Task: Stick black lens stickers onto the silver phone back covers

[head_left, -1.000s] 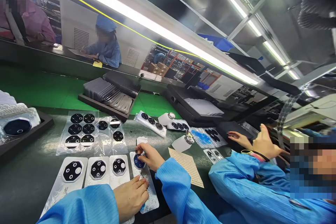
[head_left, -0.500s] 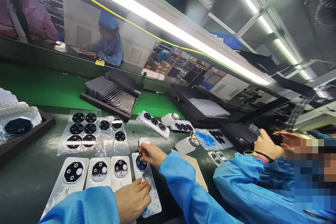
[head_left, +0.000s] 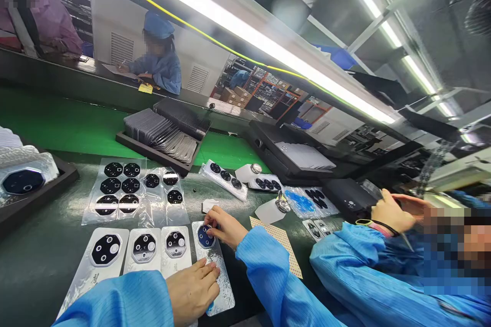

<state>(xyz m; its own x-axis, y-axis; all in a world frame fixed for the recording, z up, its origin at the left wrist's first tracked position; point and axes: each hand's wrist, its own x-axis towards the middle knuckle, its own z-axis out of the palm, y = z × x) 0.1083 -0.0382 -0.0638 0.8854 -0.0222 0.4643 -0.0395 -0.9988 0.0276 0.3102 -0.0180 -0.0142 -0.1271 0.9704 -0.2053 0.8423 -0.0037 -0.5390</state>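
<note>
On the bench, a silvery phone back panel (head_left: 224, 286) with a dark blue octagonal camera plate (head_left: 204, 239) at its far end lies in front of me. My left hand (head_left: 195, 288) rests palm down on the panel's near part, fingers stretched out; a bit of blue shows beneath its edge. My right hand (head_left: 227, 228) has its thumb and fingertips pinched together at the plate's upper right. Whatever is between those fingertips is too small to make out. To the left, several similar panels (head_left: 142, 250) with black octagonal plates lie in a row, partly under my left sleeve.
Clear sheets of round black plates (head_left: 121, 184) lie beyond the panels. Two white pump bottles (head_left: 270, 211), a dotted beige sheet (head_left: 278, 242) and a tray of stacked panels (head_left: 161, 138) stand around. At right, a co-worker's hands (head_left: 391, 213) are raised near a black box (head_left: 349, 199).
My right fingertips have shifted slightly, showing more of the dark blue plate. My left hand stays in place. A thin pointed thing now shows below the co-worker's hand.
</note>
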